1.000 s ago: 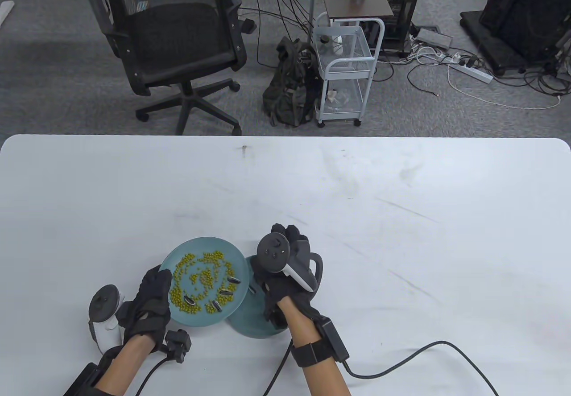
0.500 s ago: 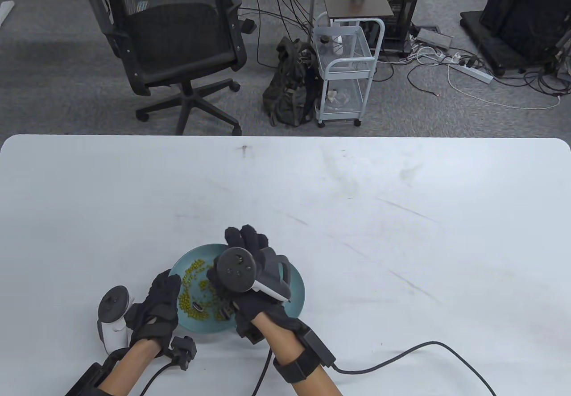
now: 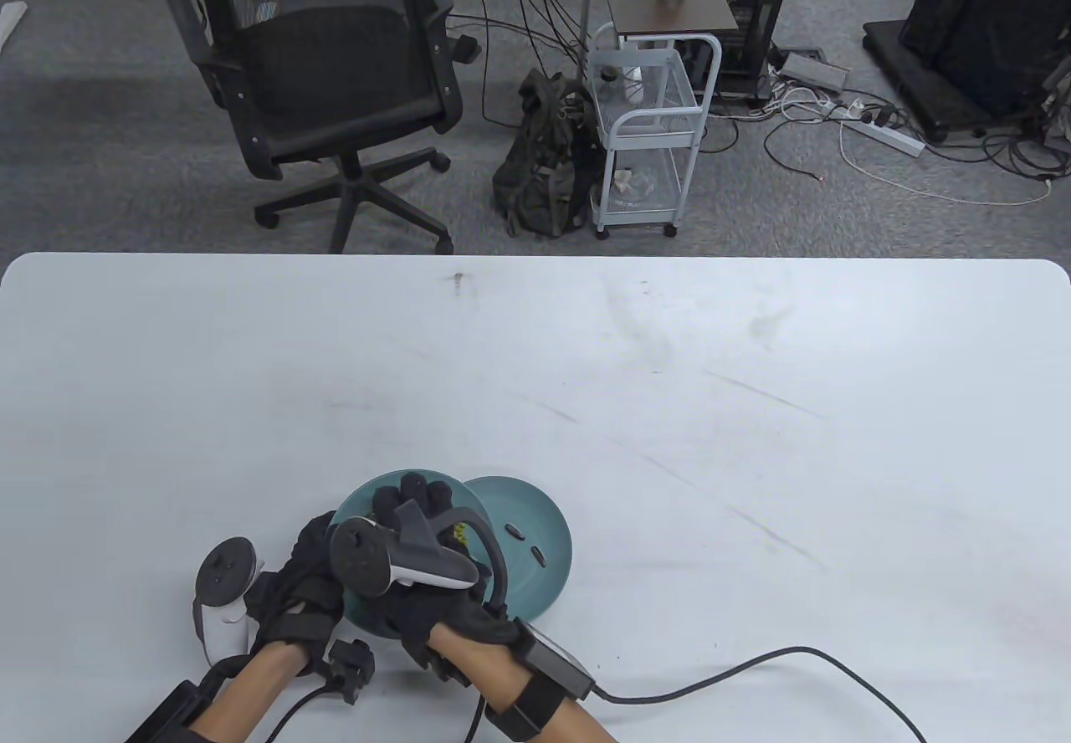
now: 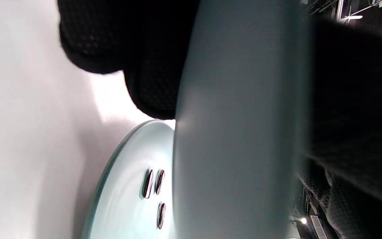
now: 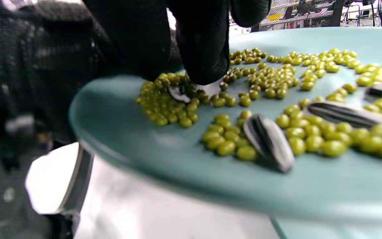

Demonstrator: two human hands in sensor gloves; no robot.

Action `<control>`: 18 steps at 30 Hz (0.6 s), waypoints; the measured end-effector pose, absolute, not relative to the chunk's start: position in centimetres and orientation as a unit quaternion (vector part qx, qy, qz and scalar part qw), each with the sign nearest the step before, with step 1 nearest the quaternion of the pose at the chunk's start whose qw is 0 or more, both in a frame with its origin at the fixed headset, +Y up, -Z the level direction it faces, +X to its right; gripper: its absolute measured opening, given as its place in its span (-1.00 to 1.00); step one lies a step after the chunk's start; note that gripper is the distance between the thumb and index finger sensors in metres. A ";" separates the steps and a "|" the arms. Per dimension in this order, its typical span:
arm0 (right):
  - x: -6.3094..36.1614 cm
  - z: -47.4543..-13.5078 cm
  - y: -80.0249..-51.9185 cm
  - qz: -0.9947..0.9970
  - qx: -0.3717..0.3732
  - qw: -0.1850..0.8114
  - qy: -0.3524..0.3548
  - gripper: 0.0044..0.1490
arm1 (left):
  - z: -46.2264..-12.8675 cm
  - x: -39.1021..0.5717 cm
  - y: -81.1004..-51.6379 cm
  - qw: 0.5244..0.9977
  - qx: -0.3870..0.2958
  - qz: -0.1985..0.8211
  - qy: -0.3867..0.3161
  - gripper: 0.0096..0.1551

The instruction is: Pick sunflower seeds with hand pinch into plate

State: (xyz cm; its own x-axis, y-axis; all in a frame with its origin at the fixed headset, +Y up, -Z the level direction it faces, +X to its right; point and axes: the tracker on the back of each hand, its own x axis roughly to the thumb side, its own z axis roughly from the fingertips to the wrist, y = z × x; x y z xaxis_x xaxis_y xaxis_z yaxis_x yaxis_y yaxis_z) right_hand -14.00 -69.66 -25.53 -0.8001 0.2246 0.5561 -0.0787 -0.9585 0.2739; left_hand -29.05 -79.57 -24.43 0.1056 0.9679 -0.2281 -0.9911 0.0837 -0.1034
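A teal plate (image 3: pixel 356 509) of green beans with several striped sunflower seeds (image 5: pixel 269 141) is held up, tilted, at its left rim by my left hand (image 3: pixel 314 559). My right hand (image 3: pixel 414 509) reaches over this plate; in the right wrist view its thumb and finger (image 5: pixel 194 83) pinch down on a seed (image 5: pixel 177 94) among the beans. A second teal plate (image 3: pixel 544 517) lies on the table to the right, partly under the first, with three seeds (image 3: pixel 514 532) in it. The left wrist view shows the held plate's underside (image 4: pixel 237 132) and the seeds below (image 4: pixel 154 182).
The white table (image 3: pixel 669 375) stretches far and right of the plates. The right glove's cable (image 3: pixel 753 668) runs along the front edge. An office chair (image 3: pixel 326 82) and a wire cart (image 3: pixel 644 115) stand on the floor beyond the table.
My right hand has moved left from over the second plate onto the bean plate and lowered its fingertips to a seed. The left hand and its plate shifted slightly right.
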 end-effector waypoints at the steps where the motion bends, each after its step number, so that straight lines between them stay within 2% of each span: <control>1: -14.1 -25.5 -69.7 0.942 0.306 0.074 0.120 -0.48 | -24.4 -29.0 -79.5 0.734 -0.116 0.667 0.048 -0.49; 14: -14.3 -25.3 -70.1 0.940 0.310 0.071 0.119 -0.60 | -24.4 -28.8 -79.5 0.742 -0.117 0.659 0.039 -0.50; 18: -15.1 -24.6 -70.4 0.942 0.318 0.017 0.105 -0.60 | -24.4 -28.7 -79.8 0.750 -0.119 0.649 0.043 -0.50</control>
